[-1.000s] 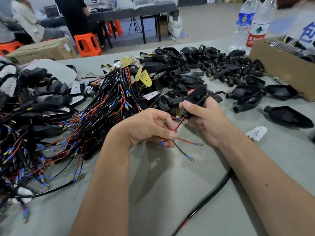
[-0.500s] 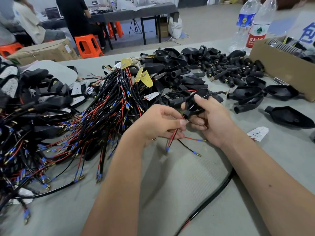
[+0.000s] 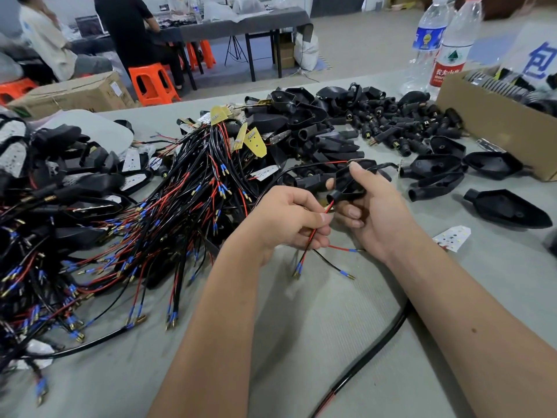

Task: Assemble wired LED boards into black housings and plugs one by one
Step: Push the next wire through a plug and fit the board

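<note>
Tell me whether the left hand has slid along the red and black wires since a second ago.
Yes. The left hand has slid up the red and black wires toward the black housing in the right hand; more wire now hangs below it.

The table (image 3: 301, 342) is a flat grey-green, and across it lies a tangle of wires (image 3: 144, 224) in black and red, each ending in a blue sleeve with a brass-coloured tip. The housings (image 3: 506, 208) and the plugs (image 3: 391, 128) are plain black, while the small boards are either yellow (image 3: 254, 141) or white dotted with tiny spots (image 3: 452, 238). Behind them stand a brown cardboard box (image 3: 488, 125), clear bottles with a blue label (image 3: 428, 37) and a red label (image 3: 446, 72), and bright orange stools (image 3: 150, 82).
</note>
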`<state>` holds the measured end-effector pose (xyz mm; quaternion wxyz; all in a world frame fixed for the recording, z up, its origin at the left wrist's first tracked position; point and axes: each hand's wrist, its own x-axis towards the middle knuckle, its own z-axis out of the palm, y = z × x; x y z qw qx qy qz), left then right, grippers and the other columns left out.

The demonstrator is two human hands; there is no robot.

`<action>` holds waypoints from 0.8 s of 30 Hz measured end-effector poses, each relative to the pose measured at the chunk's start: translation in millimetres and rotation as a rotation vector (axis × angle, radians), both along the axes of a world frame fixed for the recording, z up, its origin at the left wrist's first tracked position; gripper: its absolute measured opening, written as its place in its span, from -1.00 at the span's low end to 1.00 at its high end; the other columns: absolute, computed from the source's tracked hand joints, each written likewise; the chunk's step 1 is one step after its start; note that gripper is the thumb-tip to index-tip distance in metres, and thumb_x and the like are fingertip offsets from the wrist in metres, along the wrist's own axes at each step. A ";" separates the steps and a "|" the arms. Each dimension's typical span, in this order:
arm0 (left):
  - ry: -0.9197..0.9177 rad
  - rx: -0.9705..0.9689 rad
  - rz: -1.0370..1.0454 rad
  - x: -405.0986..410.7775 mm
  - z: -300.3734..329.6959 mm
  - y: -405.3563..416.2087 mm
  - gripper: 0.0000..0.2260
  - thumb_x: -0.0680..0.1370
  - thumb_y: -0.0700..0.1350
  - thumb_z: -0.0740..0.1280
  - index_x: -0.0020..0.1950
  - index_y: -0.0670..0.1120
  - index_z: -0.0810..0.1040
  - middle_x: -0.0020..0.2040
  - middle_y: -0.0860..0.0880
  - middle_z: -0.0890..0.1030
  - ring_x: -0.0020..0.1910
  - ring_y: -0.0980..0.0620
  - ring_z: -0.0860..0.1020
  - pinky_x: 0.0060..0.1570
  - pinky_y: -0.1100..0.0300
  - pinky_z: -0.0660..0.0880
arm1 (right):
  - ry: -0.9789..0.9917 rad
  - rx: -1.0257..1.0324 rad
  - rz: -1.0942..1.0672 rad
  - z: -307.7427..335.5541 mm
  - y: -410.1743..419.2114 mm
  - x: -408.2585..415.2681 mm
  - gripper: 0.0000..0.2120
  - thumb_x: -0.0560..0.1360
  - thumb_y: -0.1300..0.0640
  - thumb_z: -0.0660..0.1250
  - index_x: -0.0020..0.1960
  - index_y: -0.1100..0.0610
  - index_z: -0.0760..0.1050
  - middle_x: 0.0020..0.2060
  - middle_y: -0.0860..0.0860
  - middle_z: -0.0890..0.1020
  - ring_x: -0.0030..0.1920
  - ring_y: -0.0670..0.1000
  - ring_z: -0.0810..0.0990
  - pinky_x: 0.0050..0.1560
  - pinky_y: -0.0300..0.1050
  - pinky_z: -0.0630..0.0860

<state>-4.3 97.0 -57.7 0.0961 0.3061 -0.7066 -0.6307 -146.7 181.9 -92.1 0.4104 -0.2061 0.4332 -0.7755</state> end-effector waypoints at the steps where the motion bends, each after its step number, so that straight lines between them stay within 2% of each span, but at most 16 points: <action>1: -0.010 0.000 0.001 1.4 -0.3 -1.3 -0.87 0.58 -0.33 0.42 -0.16 -0.21 0.57 -0.30 -0.16 0.67 -0.35 -0.07 0.68 -0.29 0.17 0.65 | -0.015 -0.002 0.001 0.0 -0.2 -0.6 -0.77 0.68 0.07 0.23 0.27 0.17 0.40 -0.11 0.13 0.61 -0.57 -0.11 0.24 -0.61 -0.29 0.17; 6: -0.132 0.003 -0.073 24.5 2.1 -19.7 -0.88 0.57 -0.36 0.41 -0.16 -0.25 0.59 -0.25 -0.24 0.66 -0.32 -0.12 0.68 -0.34 0.17 0.61 | -0.138 -0.014 -0.008 -0.8 -0.4 -5.2 -0.74 0.69 0.05 0.17 0.04 0.24 0.47 -0.14 0.10 0.63 -0.54 -0.09 0.25 -0.57 -0.28 0.13; 9: -0.185 -0.010 -0.284 39.7 8.8 -25.3 -0.91 0.58 -0.27 0.44 -0.13 -0.21 0.64 -0.19 -0.22 0.70 -0.27 -0.07 0.69 -0.32 0.21 0.61 | -0.200 -0.031 -0.021 -1.8 -1.7 -7.4 -0.77 0.70 0.08 0.14 0.11 0.25 0.42 -0.11 0.13 0.60 -0.54 -0.09 0.25 -0.59 -0.28 0.15; 11: -0.173 -0.019 -0.338 38.7 12.0 -21.8 -0.86 0.60 -0.12 0.44 -0.08 -0.18 0.68 -0.13 -0.22 0.72 -0.22 -0.06 0.71 -0.30 0.23 0.61 | -0.145 -0.002 -0.029 -3.6 -3.5 -5.8 -0.81 0.70 0.11 0.14 0.17 0.23 0.39 -0.11 0.15 0.62 -0.57 -0.10 0.26 -0.60 -0.28 0.15; 13: -0.142 -0.059 -0.220 27.2 9.1 -16.7 -0.79 0.61 -0.05 0.43 0.02 -0.21 0.68 -0.07 -0.24 0.72 -0.19 -0.05 0.72 -0.27 0.22 0.63 | -0.007 0.063 -0.029 -5.2 -4.5 -2.1 -0.89 0.70 0.17 0.16 0.16 0.19 0.39 -0.15 0.13 0.66 -0.58 -0.11 0.25 -0.54 -0.27 0.06; 15: -0.100 -0.113 -0.095 14.1 3.7 -11.0 -0.78 0.63 -0.09 0.41 0.08 -0.26 0.66 -0.05 -0.25 0.72 -0.25 -0.01 0.70 -0.27 0.20 0.66 | 0.116 0.102 -0.004 -5.8 -4.5 1.4 -0.93 0.68 0.22 0.16 0.08 0.16 0.41 -0.19 0.10 0.68 -0.59 -0.11 0.23 -0.43 -0.18 -0.01; 16: -0.088 -0.120 -0.073 9.4 1.2 -8.8 -0.81 0.63 -0.15 0.41 0.07 -0.29 0.65 -0.10 -0.22 0.72 -0.29 0.00 0.68 -0.27 0.20 0.67 | 0.151 0.110 0.012 -5.7 -4.0 2.4 -0.93 0.68 0.24 0.16 0.06 0.16 0.42 -0.20 0.09 0.67 -0.59 -0.11 0.23 -0.43 -0.16 0.00; 19: -0.067 -0.066 -0.101 7.5 -5.0 -8.4 -0.93 0.61 -0.28 0.41 0.00 -0.29 0.63 -0.23 -0.15 0.72 -0.35 0.02 0.68 -0.29 0.22 0.66 | 0.191 0.106 0.041 -4.8 -1.2 2.9 -0.93 0.66 0.27 0.19 0.09 0.18 0.43 -0.19 0.07 0.67 -0.58 -0.11 0.23 -0.50 -0.24 0.07; 22: -0.088 -0.033 -0.138 14.3 -6.1 -13.7 -0.95 0.58 -0.27 0.45 -0.01 -0.24 0.63 -0.20 -0.17 0.72 -0.30 -0.01 0.70 -0.32 0.25 0.61 | 0.204 0.096 0.048 -3.6 0.2 4.4 -0.95 0.65 0.25 0.24 0.03 0.20 0.46 -0.17 0.07 0.68 -0.56 -0.10 0.24 -0.53 -0.28 0.10; 24: -0.090 -0.017 -0.163 18.1 -6.8 -17.1 -0.94 0.56 -0.26 0.47 -0.04 -0.21 0.62 -0.19 -0.19 0.72 -0.27 -0.03 0.71 -0.31 0.25 0.61 | 0.211 0.089 0.053 -3.2 0.3 5.0 -0.90 0.66 0.22 0.26 -0.01 0.22 0.48 -0.14 0.11 0.67 -0.55 -0.10 0.25 -0.54 -0.28 0.13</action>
